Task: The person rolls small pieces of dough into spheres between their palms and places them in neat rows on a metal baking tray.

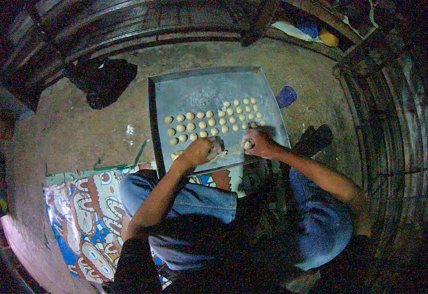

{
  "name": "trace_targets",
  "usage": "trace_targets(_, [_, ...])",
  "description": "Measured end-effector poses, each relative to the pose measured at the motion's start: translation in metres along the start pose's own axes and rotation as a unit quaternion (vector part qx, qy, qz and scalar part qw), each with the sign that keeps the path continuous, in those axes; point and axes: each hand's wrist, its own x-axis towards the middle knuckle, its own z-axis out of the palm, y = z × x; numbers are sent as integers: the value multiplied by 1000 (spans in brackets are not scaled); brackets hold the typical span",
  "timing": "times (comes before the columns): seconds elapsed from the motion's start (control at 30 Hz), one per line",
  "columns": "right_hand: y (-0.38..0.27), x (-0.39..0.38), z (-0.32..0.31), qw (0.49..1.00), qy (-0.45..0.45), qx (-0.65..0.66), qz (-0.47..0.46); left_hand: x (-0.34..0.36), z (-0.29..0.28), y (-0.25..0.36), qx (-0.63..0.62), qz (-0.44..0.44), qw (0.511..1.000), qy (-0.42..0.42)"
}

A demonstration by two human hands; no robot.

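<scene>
A large metal tray (194, 90) lies in front of me, with rows of small round dough balls (202, 125) across its middle. At the tray's near edge, my left hand (201, 150) is closed on a strip of pale dough (220, 156), which sticks out to its right. To the right, my right hand (260, 144) has its fingers curled around a small dough ball (247, 145), just below the rows. Some dough also shows at the left of my left hand. My fingertips are partly hidden by the hands themselves.
A blue cup (287, 97) stands right of the tray. Dark cloth or a bag (101, 81) lies on the concrete floor (86, 127) at far left. A patterned cartoon mat (84, 225) is under my left leg. Slatted walls bound the right and far sides.
</scene>
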Motion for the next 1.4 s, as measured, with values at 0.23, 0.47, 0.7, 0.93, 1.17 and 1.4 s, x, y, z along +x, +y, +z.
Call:
trace_targets(0.23, [-51, 4, -6, 995, -21, 74, 70, -12, 11, 13, -41, -10, 999, -8])
trace_targets(0.47, [-125, 8, 7, 982, 98, -7, -158, -33, 30, 77, -656, -212, 700, 189])
trace_targets(0.7, [-161, -28, -23, 930, 108, -199, -289, -6, 33, 152, -943, 145, 290, -75])
trace_targets(0.93, [-218, -37, -26, 956, 147, -107, -232, -22, 23, 208, -835, 65, 498, 225])
trace_targets(1.17, [-246, -49, 16, 936, 106, -247, -226, -15, 51, 212, -814, 312, 480, 100])
trace_targets(1.4, [-240, -50, -5, 922, 95, -291, -236, -31, 64, 215, -896, 311, 318, 12])
